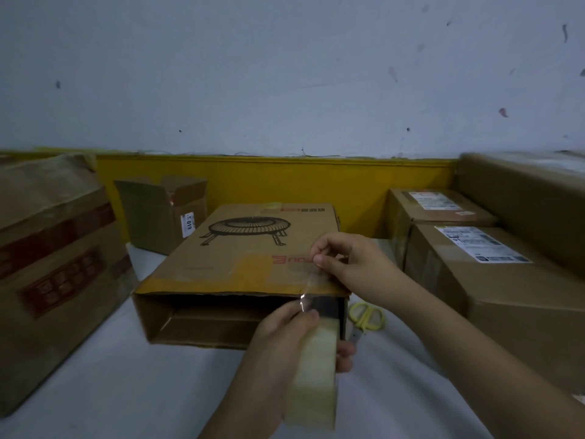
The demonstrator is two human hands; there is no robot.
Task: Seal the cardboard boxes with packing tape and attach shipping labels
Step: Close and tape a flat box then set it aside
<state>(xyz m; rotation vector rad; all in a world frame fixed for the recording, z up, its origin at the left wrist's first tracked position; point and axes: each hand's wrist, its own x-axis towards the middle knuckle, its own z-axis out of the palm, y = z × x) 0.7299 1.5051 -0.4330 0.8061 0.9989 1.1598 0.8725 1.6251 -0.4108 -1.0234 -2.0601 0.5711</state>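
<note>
A flat cardboard box point(240, 258) with a printed drawing of a round heater lies on the white surface, its near end open toward me. My left hand point(285, 337) grips a roll of clear packing tape point(315, 375) in front of that opening. A strip of tape point(308, 285) runs up from the roll. My right hand point(345, 261) pinches the strip's free end above the box's near right corner.
Yellow-handled scissors point(367, 316) lie right of the box. Two labelled boxes point(443, 210) point(493, 280) and a long carton point(531, 198) fill the right side. A large box point(53, 274) stands left, an open box point(161, 210) behind. A yellow ledge point(285, 179) runs along the wall.
</note>
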